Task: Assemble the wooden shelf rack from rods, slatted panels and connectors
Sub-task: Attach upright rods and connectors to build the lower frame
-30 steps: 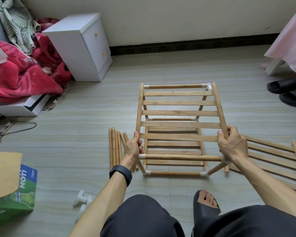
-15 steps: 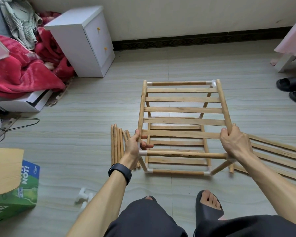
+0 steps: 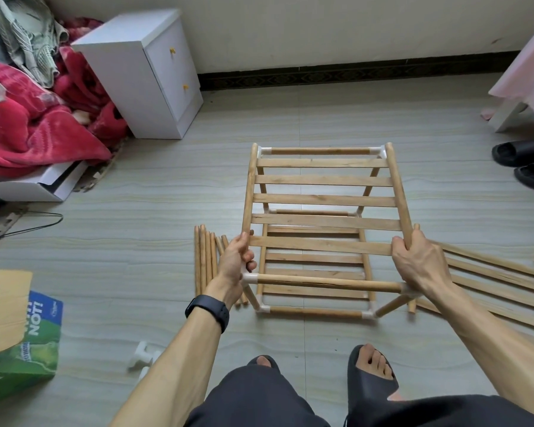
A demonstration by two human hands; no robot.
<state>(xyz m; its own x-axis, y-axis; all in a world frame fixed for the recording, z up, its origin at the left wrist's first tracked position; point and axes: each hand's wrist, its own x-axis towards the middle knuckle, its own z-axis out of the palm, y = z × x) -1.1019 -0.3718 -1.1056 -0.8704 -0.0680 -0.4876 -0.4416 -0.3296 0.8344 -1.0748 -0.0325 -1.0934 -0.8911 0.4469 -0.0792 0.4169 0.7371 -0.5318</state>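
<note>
1. Rack (image 3: pixel 321 198): stands on the floor dead ahead at 12 o'clock. It has a bottom frame with a slatted panel, corner posts, and a top panel in white connectors. Looks like two tiers built, roughly half done.
2. Spare panel (image 3: pixel 490 272): lies flat on the floor at the rack's 3 o'clock, just beside its leg. Unused, so probably one more tier to go.
3. Rods (image 3: pixel 202 260): loose bundle on the floor at the rack's 9 o'clock, not fitted yet.
4. Your left hand (image 3: pixel 235 260): wrapped on the top panel's left rail, just above the near-left connector.
5. Your right hand (image 3: pixel 420 263): fingers curled round the right rail, by the near-right corner. You're likely seating or squaring the top tier.
6. Connector (image 3: pixel 142 354): white, loose on the floor at 7 o'clock, waiting for the next posts.
</note>
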